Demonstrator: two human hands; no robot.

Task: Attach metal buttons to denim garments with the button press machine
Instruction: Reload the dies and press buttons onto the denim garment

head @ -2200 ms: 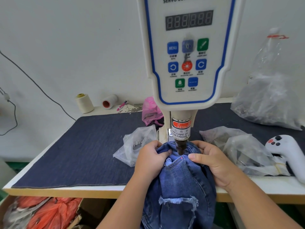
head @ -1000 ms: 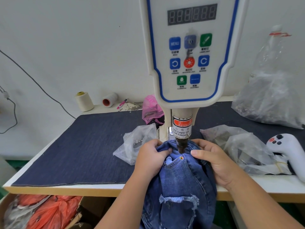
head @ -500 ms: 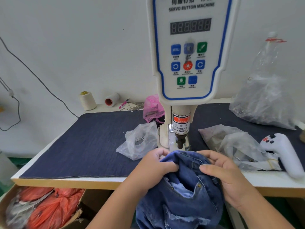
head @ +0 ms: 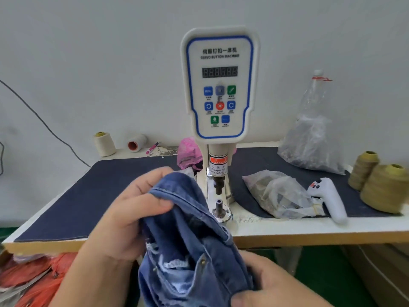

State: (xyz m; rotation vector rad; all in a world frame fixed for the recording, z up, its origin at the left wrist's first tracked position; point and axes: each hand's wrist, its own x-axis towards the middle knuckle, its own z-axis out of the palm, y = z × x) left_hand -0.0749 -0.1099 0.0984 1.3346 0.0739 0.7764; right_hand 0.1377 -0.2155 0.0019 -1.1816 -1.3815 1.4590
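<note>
Hands: your left hand (head: 135, 209) pinches the jeans (head: 190, 235) hem; your right hand (head: 272, 282) grips them lower down.
Jeans: near the lower die (head: 219, 208), clear of it.
Risk: loose denim snags the punch (head: 218, 187); fingers stray beneath.

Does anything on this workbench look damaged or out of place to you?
The denim garment held by the left hand and right hand has a frayed tear low on its front; I cannot tell whether it is styling or damage. One thread spool lies tipped on its side by the wall. Nothing looks spilled.
</note>
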